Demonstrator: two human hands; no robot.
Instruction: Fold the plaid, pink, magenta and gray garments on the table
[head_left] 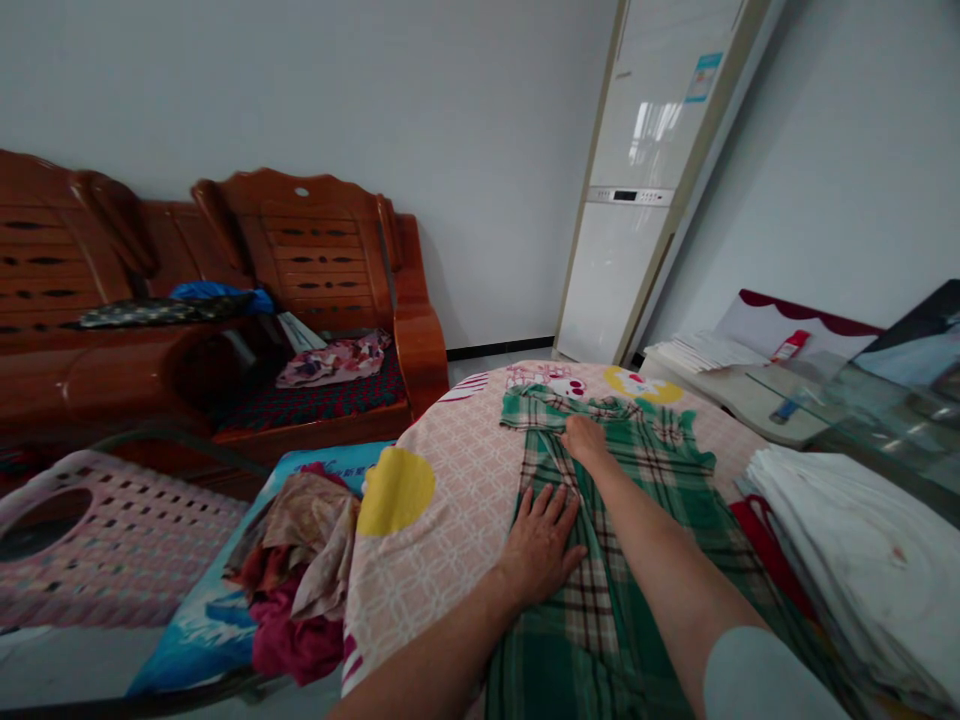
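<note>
"Gripping or lying open — how is each hand held?"

"The left hand [544, 545] is laid flat on the green plaid garment [577, 655], its fingers spread. The right hand [585, 440] is curled closed farther up, and a bit of the cloth is caught in it."

"And where is the garment placed?"

"It is spread lengthwise over a pink patterned cover [450, 550]; wrinkles are seen near its far end."

"What is set around it?"

"On the right, white cloths [862, 570] are stacked. On the left, crumpled clothes [311, 540] are heaped on a blue sheet [202, 640] — and farther off, a wooden seat [322, 260] is stood against the wall [487, 150]."
</note>
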